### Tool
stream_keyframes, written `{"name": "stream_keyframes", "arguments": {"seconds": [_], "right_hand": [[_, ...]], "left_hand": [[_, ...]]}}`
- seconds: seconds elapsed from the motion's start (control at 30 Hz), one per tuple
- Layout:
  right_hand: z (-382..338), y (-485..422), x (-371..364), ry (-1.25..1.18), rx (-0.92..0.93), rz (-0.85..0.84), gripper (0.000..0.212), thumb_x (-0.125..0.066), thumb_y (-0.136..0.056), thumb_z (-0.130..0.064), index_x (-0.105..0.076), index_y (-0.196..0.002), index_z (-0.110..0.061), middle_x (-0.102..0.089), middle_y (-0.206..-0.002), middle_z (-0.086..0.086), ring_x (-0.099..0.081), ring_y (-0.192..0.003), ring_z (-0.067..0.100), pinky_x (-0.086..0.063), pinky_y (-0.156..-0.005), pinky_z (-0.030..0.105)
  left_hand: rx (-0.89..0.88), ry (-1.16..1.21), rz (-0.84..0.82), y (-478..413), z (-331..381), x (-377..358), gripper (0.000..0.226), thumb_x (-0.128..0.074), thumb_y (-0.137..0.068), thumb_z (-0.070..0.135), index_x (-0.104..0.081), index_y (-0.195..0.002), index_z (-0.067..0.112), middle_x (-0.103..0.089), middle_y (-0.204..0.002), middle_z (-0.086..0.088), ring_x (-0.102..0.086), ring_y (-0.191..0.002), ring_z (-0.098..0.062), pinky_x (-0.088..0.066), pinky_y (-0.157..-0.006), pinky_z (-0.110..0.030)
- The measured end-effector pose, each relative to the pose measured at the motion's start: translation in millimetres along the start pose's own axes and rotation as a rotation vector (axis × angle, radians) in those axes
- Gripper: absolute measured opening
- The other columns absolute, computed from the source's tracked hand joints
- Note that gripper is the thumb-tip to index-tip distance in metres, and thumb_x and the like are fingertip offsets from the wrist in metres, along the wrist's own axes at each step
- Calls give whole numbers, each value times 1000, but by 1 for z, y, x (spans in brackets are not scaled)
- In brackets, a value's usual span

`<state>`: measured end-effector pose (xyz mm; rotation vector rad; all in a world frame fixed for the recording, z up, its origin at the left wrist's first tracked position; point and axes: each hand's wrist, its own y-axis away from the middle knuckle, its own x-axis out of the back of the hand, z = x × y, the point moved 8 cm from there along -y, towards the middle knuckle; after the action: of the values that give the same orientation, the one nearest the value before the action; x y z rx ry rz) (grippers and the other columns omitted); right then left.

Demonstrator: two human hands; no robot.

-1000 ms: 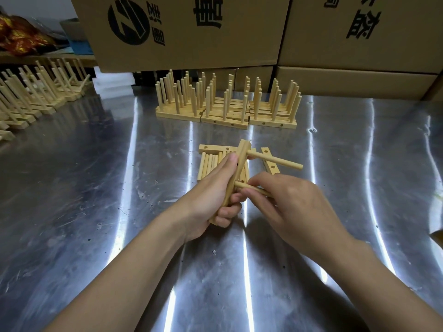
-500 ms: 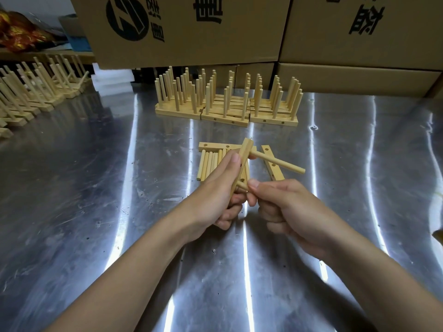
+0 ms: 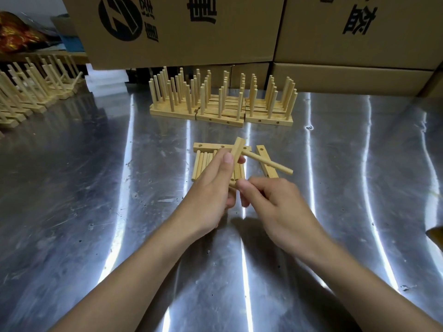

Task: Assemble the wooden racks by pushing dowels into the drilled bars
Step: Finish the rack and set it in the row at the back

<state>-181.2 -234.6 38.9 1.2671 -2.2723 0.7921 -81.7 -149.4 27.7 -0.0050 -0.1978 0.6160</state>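
Note:
My left hand [image 3: 211, 188] grips a drilled wooden bar [image 3: 237, 149] held tilted above the steel table [image 3: 96, 200]. One dowel [image 3: 271, 164] sticks out of the bar's upper end toward the right. My right hand [image 3: 275, 202] is curled against the bar's lower part, thumb and fingers pinching a second dowel that the hand hides. Under the hands lie a row of loose dowels [image 3: 201, 164] and two more drilled bars, one lying crosswise [image 3: 208, 146] and one at the right [image 3: 263, 156].
Three finished racks [image 3: 223, 104] with upright dowels stand side by side behind the work spot. More racks [image 3: 28, 92] line the far left. Large cardboard boxes [image 3: 179, 29] wall off the back edge.
My right hand has pushed in toward the bar, and the second dowel, visible a second ago, is now hidden under its fingers. The left hand has kept its grip on the bar.

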Motion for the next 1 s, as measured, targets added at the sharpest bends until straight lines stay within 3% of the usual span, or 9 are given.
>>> {"name": "stream_keyframes", "arguments": {"seconds": [0.07,0.13,0.33,0.47,0.53,0.63,0.7,0.9,1.0], "right_hand": [[16,2,-19,-539,-317,-163,49,-54,-109,-39,-58,-69,-13,-28,-51,-10,-22,-44,9,-20,-43,21],[18,4,-25,-704,-415,-242,47,-54,-109,-39,-60,-71,-12,-25,-53,-6,-18,-45,10,-18,-41,19],[-5,-2,-2,249,62,19,42,-38,-110,-49,-52,-76,-27,-47,-57,-11,-46,-57,12,-36,-55,28],[-11,-2,-3,302,112,63,40,-39,-111,-46,-52,-77,-31,-46,-55,-9,-47,-57,14,-38,-56,28],[-1,-3,-5,39,-19,-11,47,-46,-112,-43,-58,-70,-23,-42,-49,-11,-44,-48,11,-30,-50,20],[21,14,-39,-878,-591,-224,55,-51,-109,-48,-56,-62,-20,-24,-50,-10,-19,-38,5,-19,-34,18],[19,19,-50,-1039,-710,-315,55,-49,-108,-50,-55,-63,-19,-17,-54,-8,-14,-39,5,-16,-32,15],[2,-7,-16,-357,-188,-177,43,-52,-111,-35,-68,-85,-4,-47,-45,-18,-37,-39,3,-29,-42,11],[-11,-4,-5,87,54,-18,38,-51,-108,-49,-66,-85,-22,-49,-52,-13,-47,-52,8,-32,-52,16]], "left_hand": [[-24,-45,-6,2,4,0,44,-20,-112,56,-57,-117,33,-42,-53,9,-31,-44,-5,-28,-41,-18],[-25,-31,-13,2,7,-1,44,-20,-113,53,-57,-119,30,-47,-53,8,-33,-43,-5,-29,-41,-14],[22,63,67,-1,4,2,45,-22,-113,54,-58,-114,28,-35,-55,13,-30,-43,-6,-28,-40,-16],[61,78,42,0,-2,4,47,-20,-110,60,-58,-113,33,-34,-52,12,-28,-40,-6,-23,-38,-22],[23,-27,28,1,0,3,45,-19,-111,59,-57,-115,35,-41,-48,11,-35,-39,-3,-29,-40,-15],[-63,-203,41,0,6,-1,37,-22,-113,57,-54,-124,40,-59,-52,12,-56,-49,1,-39,-52,-12],[-39,-201,20,-2,6,0,38,-24,-113,54,-55,-125,36,-61,-54,10,-58,-49,-2,-37,-50,-11],[195,220,-95,-4,-13,5,48,-26,-113,58,-63,-119,28,-31,-58,-5,-21,-41,-13,-19,-42,-18],[281,312,-135,-4,-18,3,51,-28,-111,62,-66,-118,29,-29,-55,3,-21,-37,-8,-20,-39,-16]]}}
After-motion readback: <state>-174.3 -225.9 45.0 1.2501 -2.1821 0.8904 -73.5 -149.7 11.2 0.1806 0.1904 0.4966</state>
